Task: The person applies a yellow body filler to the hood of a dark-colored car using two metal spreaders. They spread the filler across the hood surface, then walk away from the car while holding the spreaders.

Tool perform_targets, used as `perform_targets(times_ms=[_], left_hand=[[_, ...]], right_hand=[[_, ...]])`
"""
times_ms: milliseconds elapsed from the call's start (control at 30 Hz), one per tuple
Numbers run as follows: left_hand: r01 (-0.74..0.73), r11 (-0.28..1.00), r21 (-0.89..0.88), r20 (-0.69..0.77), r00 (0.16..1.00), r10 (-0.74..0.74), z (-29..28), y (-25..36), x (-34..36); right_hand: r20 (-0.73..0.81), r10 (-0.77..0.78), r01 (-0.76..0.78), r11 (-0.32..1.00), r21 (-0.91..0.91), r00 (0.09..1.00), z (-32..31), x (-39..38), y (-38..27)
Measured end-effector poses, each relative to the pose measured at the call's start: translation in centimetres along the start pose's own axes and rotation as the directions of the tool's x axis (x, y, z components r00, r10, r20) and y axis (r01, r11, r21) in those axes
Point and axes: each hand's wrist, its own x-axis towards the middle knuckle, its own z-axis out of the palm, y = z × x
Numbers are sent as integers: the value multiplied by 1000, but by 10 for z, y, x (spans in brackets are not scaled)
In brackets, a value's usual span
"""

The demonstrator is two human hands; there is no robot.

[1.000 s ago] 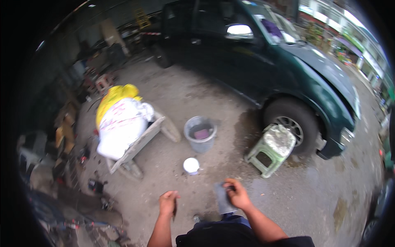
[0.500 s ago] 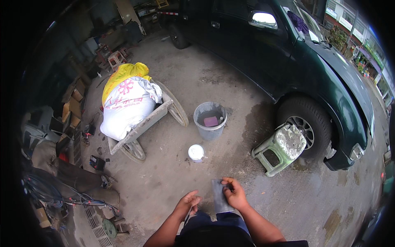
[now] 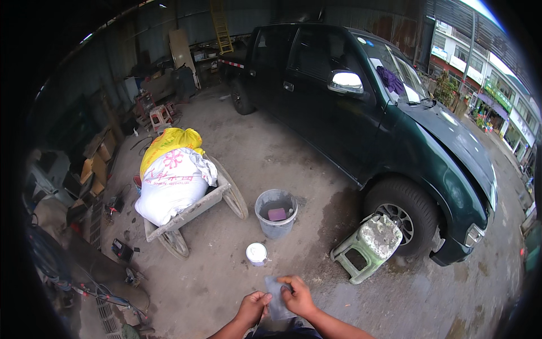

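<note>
A thin grey rectangular sheet is held upright in front of me, low in the view. My right hand grips its upper right side, thumb on the near face and fingers behind. At the sheet's left edge, my left hand is closed, thumb and fingers pinched against it. Just beyond my hands stands a small white-topped tub. Farther off is a grey bucket of dark water, with a pink-purple sponge in it.
A dark green pickup fills the right and back. By its front wheel stands a worn green plastic stool. On the left, a two-wheeled cart carries white and yellow sacks; hoses and clutter line that side.
My left hand has moved over to the sheet and now meets its left edge; earlier it was apart from it. The view has tilted up, showing more of the pickup.
</note>
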Motion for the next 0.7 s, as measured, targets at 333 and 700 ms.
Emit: perform_targets(times_ms=[333,700], left_hand=[[-41,945,324,184,983,-20,23,7,-19],[216,974,-73,233,953,-193,-6,-22,6]], right_hand=[[-232,98,-123,988,-97,968,-45,22,16],[145,250,-264,960,90,957,-4,-29,62]])
